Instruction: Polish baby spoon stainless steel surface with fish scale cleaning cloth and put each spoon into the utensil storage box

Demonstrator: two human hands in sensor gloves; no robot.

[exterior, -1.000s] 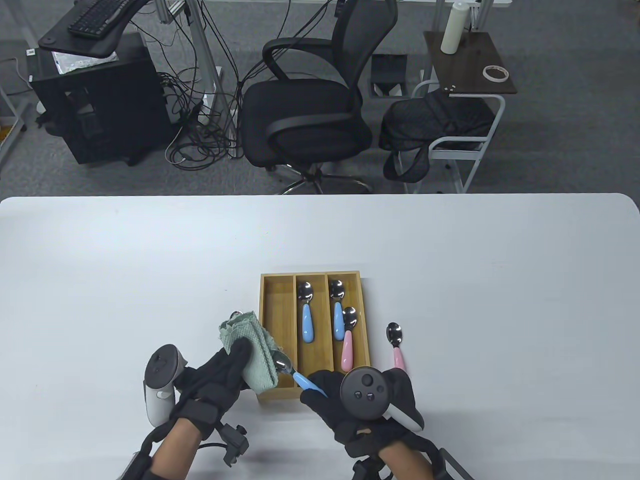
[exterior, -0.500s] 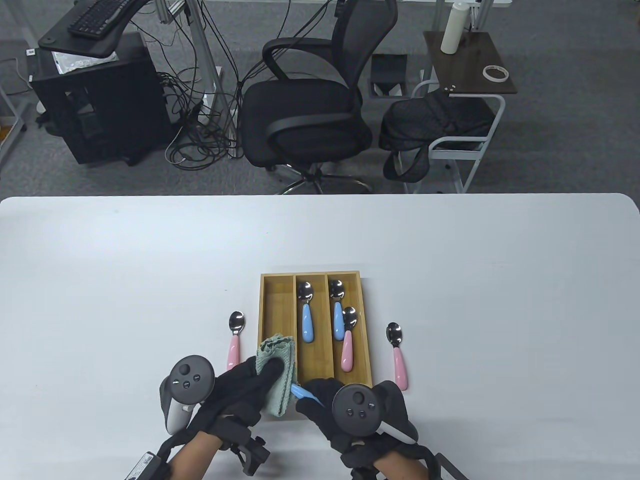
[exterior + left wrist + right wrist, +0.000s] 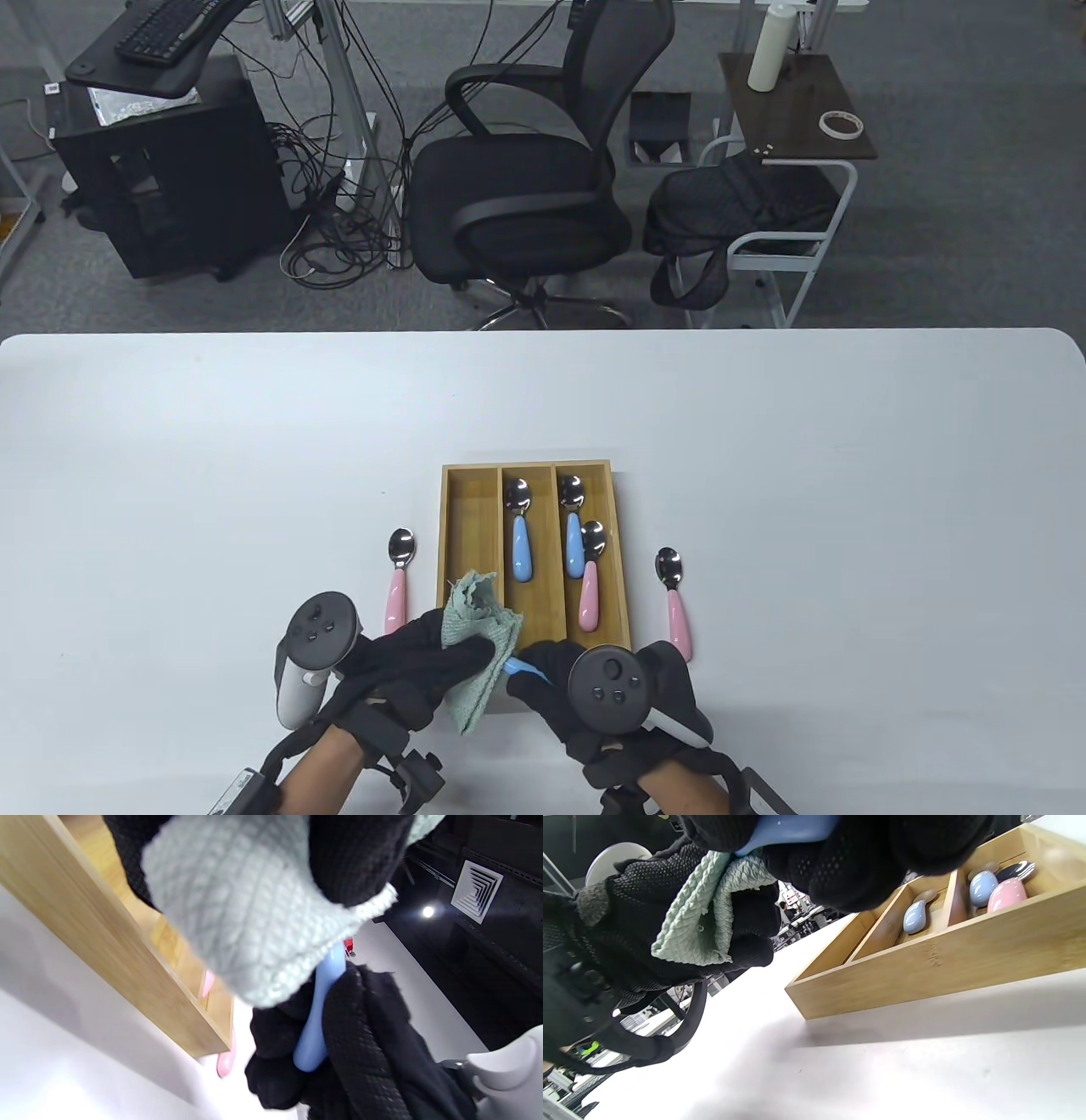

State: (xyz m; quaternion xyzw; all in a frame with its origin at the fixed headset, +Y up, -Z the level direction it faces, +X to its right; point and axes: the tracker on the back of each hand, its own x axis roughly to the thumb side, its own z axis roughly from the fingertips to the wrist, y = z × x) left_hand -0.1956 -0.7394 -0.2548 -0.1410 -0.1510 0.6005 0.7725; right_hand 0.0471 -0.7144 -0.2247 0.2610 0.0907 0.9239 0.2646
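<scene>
Nearest, our right hand (image 3: 594, 688) pinches the blue-handled spoon (image 3: 519, 669), handle toward us and rightward, bowl end wrapped in the cloth (image 3: 473, 645) our left hand (image 3: 407, 671) grips, above the storage box (image 3: 452, 543) near edge.

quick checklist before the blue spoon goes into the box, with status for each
1. Right hand grip on the blue spoon handle: ok, fingers curl round it.
2. Cloth wrapped over the bowel end, held by the left hand: ok.
3. Bowl polished clean: cannot tell, the cloth hides it.
4. Free slot in the storage box: ok, the left compartment holds no spoon.
5. Cloth clear of the box before the drop: not ok, it hangs over the near left corner.
6. Spoons left on the table: not ok, two pink ones, left pink spoon and right pink spoon.
</scene>
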